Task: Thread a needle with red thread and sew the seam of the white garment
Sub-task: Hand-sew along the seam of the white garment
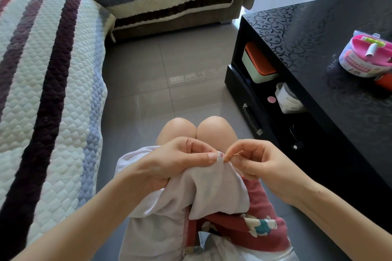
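Above grey floor tiles, clamping crumpled white cloth garment in left hand, pinching its edge with right hand. Risking pricking adjacent left thumb.

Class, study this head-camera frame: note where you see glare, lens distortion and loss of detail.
Head view: bright glare streaks the floor tiles and sheens the black table; head view: the wide-angle lens bows the sofa and table edges; head view: where the left hand and right hand pinch the white garment, the red stitches are a soft speck, no needle discernible.
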